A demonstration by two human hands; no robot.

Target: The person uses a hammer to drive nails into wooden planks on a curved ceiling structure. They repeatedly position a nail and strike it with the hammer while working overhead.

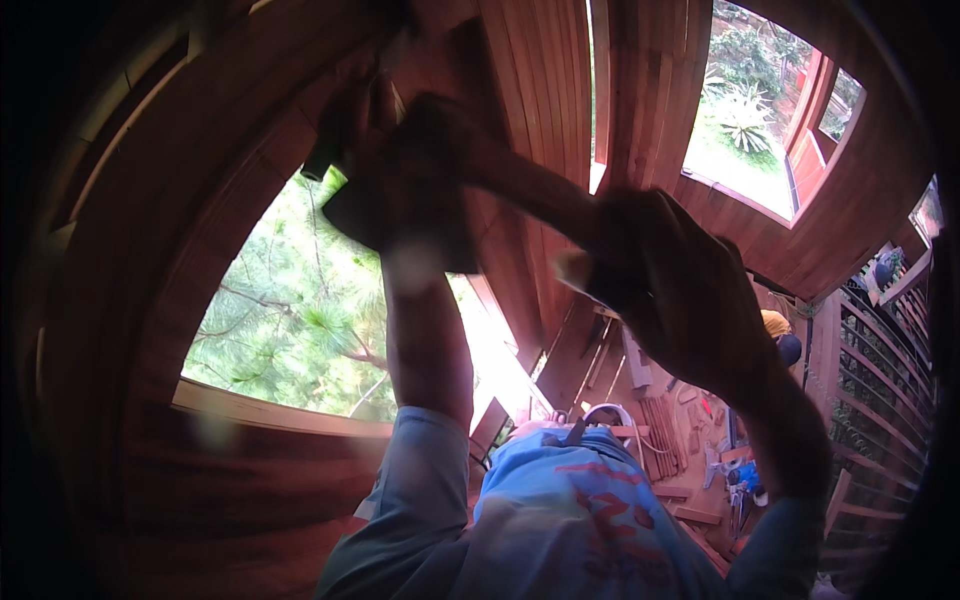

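My right hand (690, 300) grips the handle of a hammer-like tool (525, 187) and holds it raised across the view. Its broad head (420, 187) is dark and blurred, so I cannot tell whether it is a hammer, mallet or hatchet. My left hand (360, 112) reaches up beside the wooden wall, mostly hidden behind this head. A dark green, rounded object (322, 154) shows by the left fingers; whether they hold it is unclear. Reddish wooden wall boards (540, 112) rise just beyond the tool.
A window opening (300, 322) with a pale sill lies left of my left forearm. On the floor far below are stacked wood strips (660, 427), a blue power tool (742, 476) and scraps. Another person (780, 337) is at the right, near a slatted railing (877, 360).
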